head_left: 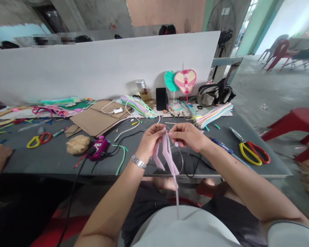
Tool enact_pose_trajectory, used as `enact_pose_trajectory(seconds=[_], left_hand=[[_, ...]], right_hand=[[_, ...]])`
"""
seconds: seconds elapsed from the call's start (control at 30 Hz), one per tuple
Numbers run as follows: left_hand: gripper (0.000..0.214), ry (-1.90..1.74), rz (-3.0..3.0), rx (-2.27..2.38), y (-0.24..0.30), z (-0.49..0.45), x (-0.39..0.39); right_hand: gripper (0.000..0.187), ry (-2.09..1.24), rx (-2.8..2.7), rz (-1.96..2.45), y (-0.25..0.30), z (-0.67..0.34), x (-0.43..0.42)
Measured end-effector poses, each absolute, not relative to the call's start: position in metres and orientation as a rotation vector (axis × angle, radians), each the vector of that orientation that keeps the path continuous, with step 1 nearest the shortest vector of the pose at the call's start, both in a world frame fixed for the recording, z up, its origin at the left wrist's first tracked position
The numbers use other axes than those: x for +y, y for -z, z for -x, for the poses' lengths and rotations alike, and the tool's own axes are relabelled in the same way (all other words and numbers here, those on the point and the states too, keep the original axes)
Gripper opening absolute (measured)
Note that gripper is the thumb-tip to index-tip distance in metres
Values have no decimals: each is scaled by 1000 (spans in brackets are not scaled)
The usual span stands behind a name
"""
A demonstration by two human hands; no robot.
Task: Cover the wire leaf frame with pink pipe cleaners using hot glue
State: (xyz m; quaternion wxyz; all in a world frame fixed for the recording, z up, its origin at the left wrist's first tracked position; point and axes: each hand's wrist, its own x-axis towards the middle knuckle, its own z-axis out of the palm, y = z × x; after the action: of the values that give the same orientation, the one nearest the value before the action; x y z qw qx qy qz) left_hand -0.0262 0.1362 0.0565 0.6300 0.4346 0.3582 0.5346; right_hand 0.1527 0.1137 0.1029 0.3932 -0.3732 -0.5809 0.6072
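My left hand (151, 140), with a metal watch on its wrist, pinches a folded lilac pipe cleaner (167, 151) near its top. The strip hangs in bent loops, and one long end drops past the table edge toward my lap. Close beside it, my right hand (186, 135) is closed, thumb and fingertips at the top of the same strip. A thin pale wire hoop (182, 159) curves around behind the strip; where it is held I cannot tell. The exact grip of the right fingertips is partly hidden.
A purple glue gun (99, 148) and a tan lump (78, 144) lie left. Large scissors (251, 151) lie right, with smaller scissors (39, 139) far left. Behind are cardboard (92, 120), pipe cleaner bundles (215, 115), a phone (161, 98) and heart-shaped fans (185, 81).
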Motion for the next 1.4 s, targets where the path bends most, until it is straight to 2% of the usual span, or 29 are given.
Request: enact_pose_trajectory(seconds=[0.27,0.4,0.53,0.73,0.93,1.13,1.3,1.4], left_hand=[[31,-1651,-1226,838,-90,14,141],[30,-1836,-1189,770,-79,21,134],[23,-1817,-1055,874,-43,48,115],[23,-1381,-942,1099,-12,107,101],[19,-1104,-998,1266,-2,125,126],[17,-1107,-906,1349,11,112,139],[16,-1038,-880,1380,5,107,139],[17,-981,-921,1452,1,107,138]], right_hand=[[23,-1264,-1760,981,-182,-119,132],[23,-974,-2065,1100,-195,-94,126],[24,-807,-2315,1267,-161,-66,118],[13,-637,-2544,1483,-83,-28,115],[25,-639,-2543,1543,-38,-18,114],[21,-406,-2204,1400,-30,-115,69],[23,-147,-1642,2027,-15,-246,14],[30,-124,-1497,2304,-12,-277,-12]])
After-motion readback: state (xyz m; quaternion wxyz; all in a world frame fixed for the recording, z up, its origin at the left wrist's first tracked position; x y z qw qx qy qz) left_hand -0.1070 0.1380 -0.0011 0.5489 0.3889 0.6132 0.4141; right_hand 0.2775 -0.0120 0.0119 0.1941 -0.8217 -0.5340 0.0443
